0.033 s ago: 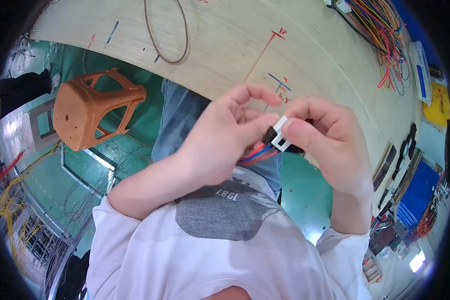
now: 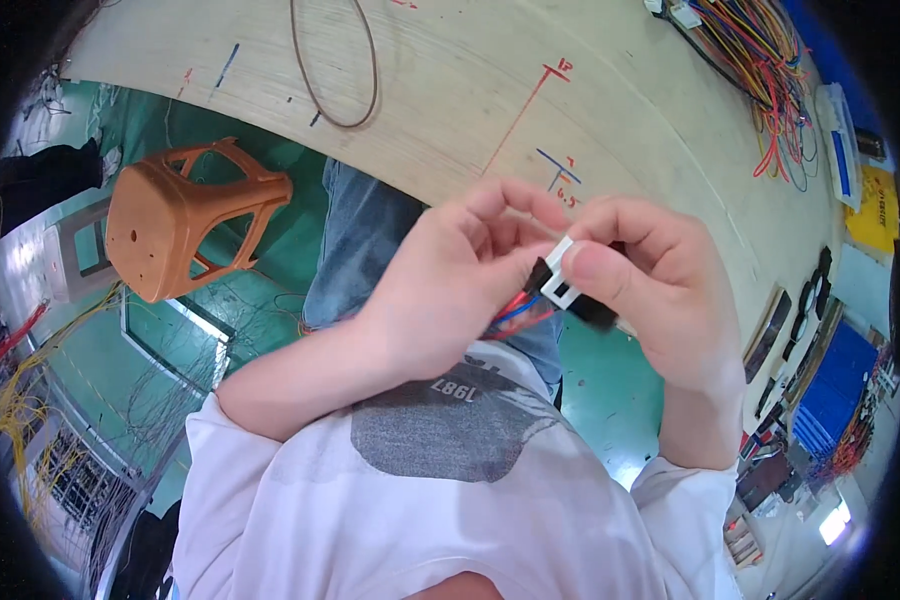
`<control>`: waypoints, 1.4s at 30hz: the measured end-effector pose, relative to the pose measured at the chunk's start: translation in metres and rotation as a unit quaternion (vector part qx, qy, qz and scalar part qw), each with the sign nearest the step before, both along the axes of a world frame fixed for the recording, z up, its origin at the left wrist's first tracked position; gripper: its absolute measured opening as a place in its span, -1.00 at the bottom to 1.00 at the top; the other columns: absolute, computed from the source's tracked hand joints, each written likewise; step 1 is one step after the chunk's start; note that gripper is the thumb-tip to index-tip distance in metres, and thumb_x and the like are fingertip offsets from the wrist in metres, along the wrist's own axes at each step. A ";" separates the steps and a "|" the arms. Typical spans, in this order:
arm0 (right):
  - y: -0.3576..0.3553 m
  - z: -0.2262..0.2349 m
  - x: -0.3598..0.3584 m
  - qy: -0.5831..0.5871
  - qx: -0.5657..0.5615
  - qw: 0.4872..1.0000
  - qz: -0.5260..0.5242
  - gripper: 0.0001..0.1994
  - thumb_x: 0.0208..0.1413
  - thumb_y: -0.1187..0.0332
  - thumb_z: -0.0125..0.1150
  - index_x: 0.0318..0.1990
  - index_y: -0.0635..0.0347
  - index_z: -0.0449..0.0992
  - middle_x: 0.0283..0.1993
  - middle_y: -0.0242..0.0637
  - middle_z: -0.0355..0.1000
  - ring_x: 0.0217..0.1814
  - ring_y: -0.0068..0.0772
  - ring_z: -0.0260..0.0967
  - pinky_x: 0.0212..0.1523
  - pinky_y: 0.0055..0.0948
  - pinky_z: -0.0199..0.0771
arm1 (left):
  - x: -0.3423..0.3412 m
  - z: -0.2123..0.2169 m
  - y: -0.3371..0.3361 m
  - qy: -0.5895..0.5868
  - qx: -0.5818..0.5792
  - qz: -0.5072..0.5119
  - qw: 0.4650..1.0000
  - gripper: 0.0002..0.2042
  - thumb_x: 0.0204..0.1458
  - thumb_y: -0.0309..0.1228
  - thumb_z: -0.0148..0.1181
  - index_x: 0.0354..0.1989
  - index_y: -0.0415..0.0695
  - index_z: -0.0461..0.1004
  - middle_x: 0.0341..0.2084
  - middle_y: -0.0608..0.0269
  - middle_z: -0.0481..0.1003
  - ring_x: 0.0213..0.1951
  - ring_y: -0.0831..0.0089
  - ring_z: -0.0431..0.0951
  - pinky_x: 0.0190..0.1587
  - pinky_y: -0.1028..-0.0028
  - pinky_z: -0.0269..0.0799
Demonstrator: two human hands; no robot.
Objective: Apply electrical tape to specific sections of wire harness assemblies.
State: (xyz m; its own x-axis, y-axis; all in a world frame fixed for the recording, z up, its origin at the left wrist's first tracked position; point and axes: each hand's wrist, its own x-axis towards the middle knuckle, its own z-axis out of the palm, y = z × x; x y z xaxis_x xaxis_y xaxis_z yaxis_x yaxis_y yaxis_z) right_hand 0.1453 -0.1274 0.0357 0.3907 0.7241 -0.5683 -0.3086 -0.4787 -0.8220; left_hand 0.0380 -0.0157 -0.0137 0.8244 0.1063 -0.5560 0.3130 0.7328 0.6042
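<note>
Both hands are up in front of the chest, right over the white T-shirt (image 2: 450,510), and all the action sits between the fingertips. The left hand (image 2: 450,290) is curled closed around a short bundle of red and blue wires (image 2: 515,310), pinching a small black connector (image 2: 542,272) at their end. The right hand (image 2: 660,290) is closed too, thumb pressed on a small white plastic housing (image 2: 560,280), with a black block (image 2: 595,312) held just behind it.

What has changed? Nothing to speak of: the other frame is the same instant, so no motion can be read, and the two parts sit exactly as they do here, touching, black against white. Whether they are fully seated cannot be told; fingers cover the joint. Judging by the grip, this looks like the pressing-together step.

Orientation next. The assembly's long axis runs from upper left down to lower right, the wires trailing off low to the left under the left palm, the black block pointing down and right.

Behind the hands, the curved plywood tabletop (image 2: 450,90) with pen marks, a loop of brown wire (image 2: 335,70), an orange plastic stool (image 2: 185,225) on the green floor (image 2: 270,300), and a multicoloured wire harness (image 2: 760,60) at far right.
</note>
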 end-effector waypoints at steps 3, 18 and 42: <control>0.001 0.001 -0.005 -0.026 0.002 1.000 -0.014 -0.87 -0.05 0.41 0.07 -0.47 0.31 0.38 -0.53 -0.46 0.32 -0.49 -0.75 0.17 -0.47 -0.71 0.17 | -0.009 -0.005 -0.003 -0.075 0.184 0.039 0.979 -0.83 -0.12 -0.69 -0.10 -0.34 -0.23 0.32 -0.44 0.24 0.31 -0.54 0.67 0.34 -0.54 0.68 0.26; -0.011 -0.006 -0.027 -0.179 0.108 0.976 -0.055 -0.90 -0.11 0.48 0.10 -0.46 0.31 0.34 -0.48 -0.38 0.28 -0.42 -0.66 0.19 -0.38 -0.65 0.19 | -0.010 -0.020 -0.013 -0.124 0.495 0.075 0.857 -0.34 -0.36 -0.65 0.17 -0.02 -0.19 -0.05 -0.54 0.11 0.34 -0.53 0.36 0.43 -0.51 0.47 0.36; -0.020 -0.011 -0.047 -0.072 0.113 0.984 -0.116 -0.89 -0.01 0.55 -0.04 -0.29 0.33 0.30 -0.39 -0.41 0.30 -0.39 -0.71 0.19 -0.37 -0.70 0.20 | -0.001 0.043 0.039 -0.145 0.156 -0.109 0.971 -0.40 -0.54 -0.19 0.42 -0.31 -0.22 0.27 -0.50 0.35 0.38 -0.39 0.65 0.38 -0.35 0.64 0.30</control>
